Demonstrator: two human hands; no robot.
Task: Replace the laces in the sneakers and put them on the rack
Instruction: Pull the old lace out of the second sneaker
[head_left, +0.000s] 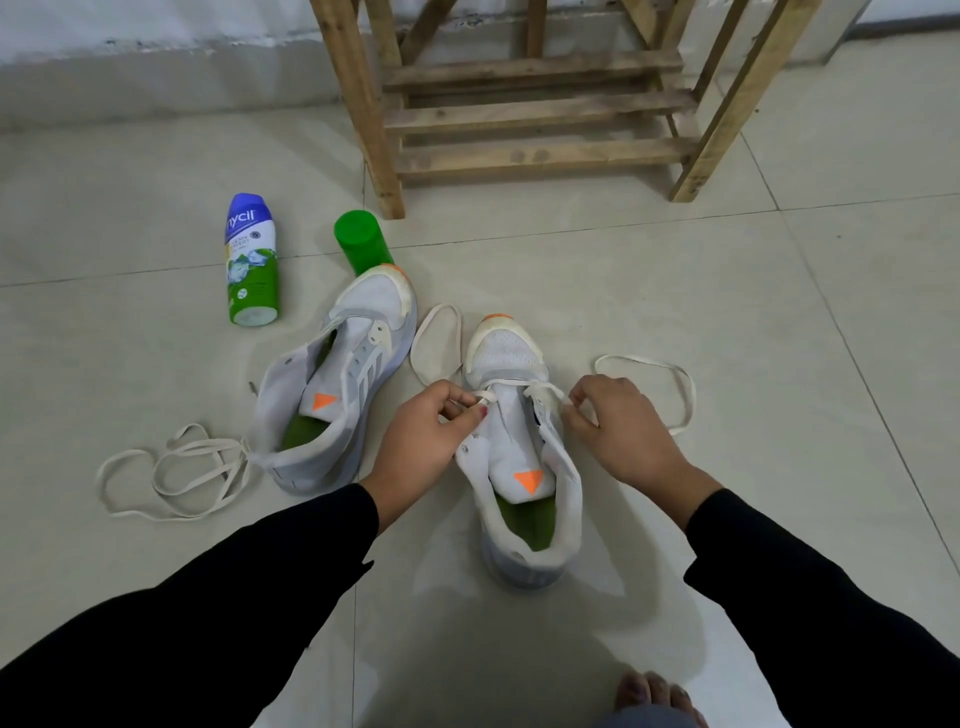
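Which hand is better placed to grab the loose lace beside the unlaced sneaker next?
Left. The loose lace lies on the floor on the left hand side, beyond the unlaced sneaker. The right hand is farther, pinching the threaded lace in the other sneaker.

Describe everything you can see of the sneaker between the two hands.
The sneaker is white mesh with an orange toe tip, an orange triangle on its tongue, a green insole and a grey-blue sole. It stands upright on the tiled floor, toe towards the rack. A cream lace crosses only its front eyelets; the left hand and right hand each pinch one side of it.
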